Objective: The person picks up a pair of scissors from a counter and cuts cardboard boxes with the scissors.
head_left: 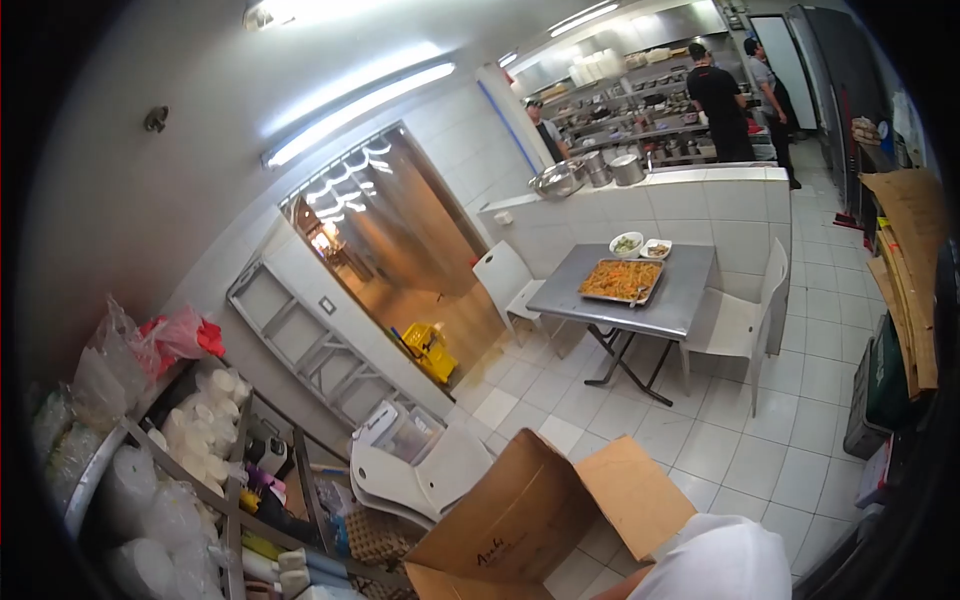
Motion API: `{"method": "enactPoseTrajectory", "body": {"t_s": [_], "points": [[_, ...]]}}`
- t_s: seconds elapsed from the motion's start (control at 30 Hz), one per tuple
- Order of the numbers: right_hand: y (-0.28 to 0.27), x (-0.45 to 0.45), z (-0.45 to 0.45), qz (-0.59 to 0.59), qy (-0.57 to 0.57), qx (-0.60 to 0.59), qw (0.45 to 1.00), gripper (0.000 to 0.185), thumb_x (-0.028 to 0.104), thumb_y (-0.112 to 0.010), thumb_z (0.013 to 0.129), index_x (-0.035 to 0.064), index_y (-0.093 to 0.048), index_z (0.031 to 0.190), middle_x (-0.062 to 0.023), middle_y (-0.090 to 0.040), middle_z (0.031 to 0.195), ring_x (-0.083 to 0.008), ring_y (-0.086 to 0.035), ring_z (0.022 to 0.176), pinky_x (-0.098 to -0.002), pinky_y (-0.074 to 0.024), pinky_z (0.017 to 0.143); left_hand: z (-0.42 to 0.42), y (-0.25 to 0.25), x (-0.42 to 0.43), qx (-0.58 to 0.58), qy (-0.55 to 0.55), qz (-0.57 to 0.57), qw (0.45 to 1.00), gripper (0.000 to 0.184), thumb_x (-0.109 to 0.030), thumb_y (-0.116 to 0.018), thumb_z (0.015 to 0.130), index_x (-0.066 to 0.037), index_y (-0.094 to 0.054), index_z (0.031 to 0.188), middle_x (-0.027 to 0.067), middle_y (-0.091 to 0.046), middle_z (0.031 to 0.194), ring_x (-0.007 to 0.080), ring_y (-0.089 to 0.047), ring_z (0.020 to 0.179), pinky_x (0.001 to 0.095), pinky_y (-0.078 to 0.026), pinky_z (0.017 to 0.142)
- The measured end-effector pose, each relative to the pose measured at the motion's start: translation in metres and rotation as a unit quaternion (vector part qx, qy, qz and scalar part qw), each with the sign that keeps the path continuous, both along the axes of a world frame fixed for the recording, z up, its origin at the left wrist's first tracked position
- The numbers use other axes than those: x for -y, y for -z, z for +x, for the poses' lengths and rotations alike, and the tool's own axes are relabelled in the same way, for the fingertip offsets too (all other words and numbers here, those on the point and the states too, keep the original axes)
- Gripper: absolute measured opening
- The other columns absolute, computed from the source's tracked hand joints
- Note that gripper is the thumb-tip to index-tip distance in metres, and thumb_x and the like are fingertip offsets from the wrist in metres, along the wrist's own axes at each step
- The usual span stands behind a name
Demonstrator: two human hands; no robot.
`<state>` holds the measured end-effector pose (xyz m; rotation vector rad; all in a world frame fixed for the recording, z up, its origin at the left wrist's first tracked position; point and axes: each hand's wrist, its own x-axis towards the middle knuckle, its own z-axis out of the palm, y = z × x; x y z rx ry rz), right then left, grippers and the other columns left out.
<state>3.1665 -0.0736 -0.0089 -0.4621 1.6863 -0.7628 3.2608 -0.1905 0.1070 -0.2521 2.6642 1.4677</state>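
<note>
Neither of my hands shows in the head view. A white sleeve [722, 562] fills the bottom edge right of centre, with a sliver of bare forearm [622, 585] beside it; the hand it leads to is out of frame. Right by that arm stands a large brown cardboard box [510, 510], its flaps up and dark handwriting on one side. One flap [630, 490] spreads out to the right over the floor tiles.
White chairs [425, 470] and a storage shelf [235, 510] stand left of the box. Ahead, a grey table [560, 295] carries a tray of food [620, 281] and two bowls. A yellow mop bucket [432, 350] sits by the doorway. Several people [718, 105] stand at the back.
</note>
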Motion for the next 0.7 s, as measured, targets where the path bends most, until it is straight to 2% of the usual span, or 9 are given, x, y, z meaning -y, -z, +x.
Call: {"method": "enactPoseTrajectory", "body": {"t_s": [0.43, 0.67, 0.7], "points": [[0.031, -0.001, 0.024, 0.013, -0.055, 0.047, 0.997, 0.049, 0.060, -0.069, 0.074, 0.0136, -0.071, 0.089, -0.0066, -0.065, 0.080, -0.0204, -0.062, 0.069, -0.0368, -0.0525, 0.063, 0.020, 0.006, -0.007, 0.046, -0.090, 0.036, 0.994, 0.071, -0.030, -0.067, 0.088, -0.002, -0.037, 0.146, 0.0204, -0.048, 0.141, 0.0288, -0.046, 0.130, 0.0376, -0.036, 0.108], [0.049, 0.001, 0.046, 0.014, -0.062, 0.015, 0.998, 0.050, 0.060, -0.070, 0.073, 0.0134, -0.072, 0.091, -0.0076, -0.066, 0.082, -0.0209, -0.064, 0.072, -0.0373, -0.0541, 0.066, 0.056, 0.020, 0.004, 0.042, -0.133, 0.073, 0.987, 0.075, -0.029, -0.069, 0.087, -0.001, -0.035, 0.148, 0.0204, -0.046, 0.144, 0.0284, -0.044, 0.132, 0.0374, -0.036, 0.109], [0.040, 0.000, 0.043, 0.034, -0.050, 0.020, 0.998, 0.052, 0.063, -0.069, 0.070, 0.0127, -0.070, 0.082, -0.0045, -0.061, 0.073, -0.0196, -0.059, 0.063, -0.0369, -0.0491, 0.056, 0.065, 0.027, 0.008, 0.043, -0.143, 0.084, 0.985, 0.076, -0.029, -0.069, 0.087, -0.001, -0.034, 0.148, 0.0204, -0.045, 0.144, 0.0284, -0.044, 0.133, 0.0374, -0.035, 0.109]]}}
